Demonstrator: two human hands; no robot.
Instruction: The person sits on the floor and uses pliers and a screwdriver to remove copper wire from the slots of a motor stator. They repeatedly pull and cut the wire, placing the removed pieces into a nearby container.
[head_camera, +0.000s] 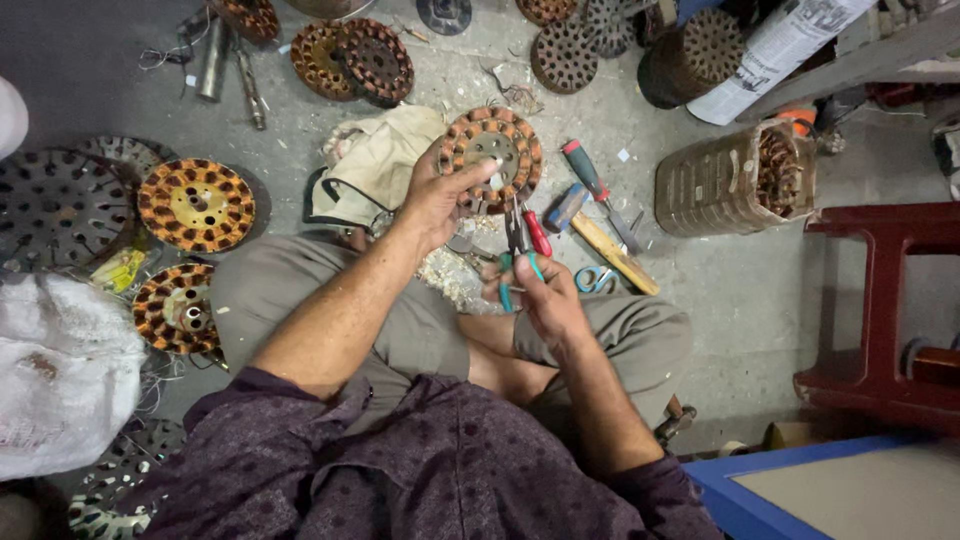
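A person's left hand (440, 200) is gripping a round copper-wound stator (492, 155) on the concrete floor (740, 290), while the right hand (545, 295) is clasping red-and-teal-handled pliers (522, 245).

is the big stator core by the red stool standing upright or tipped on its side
Tipped on its side: the large stator core lies on the concrete floor, its round open end with copper windings facing sideways toward the red stool.

Grey concrete floor (720, 290) under me, dusty and littered with wire scraps. Just past my fingers there's a red-handled screwdriver (596, 186), a wooden stick (615, 254) and blue scissors (596, 279). Off to my left, a copper-wound stator (196, 204) lies flat; further out, a beige cloth (380, 160) and more wound rotors (352, 60).
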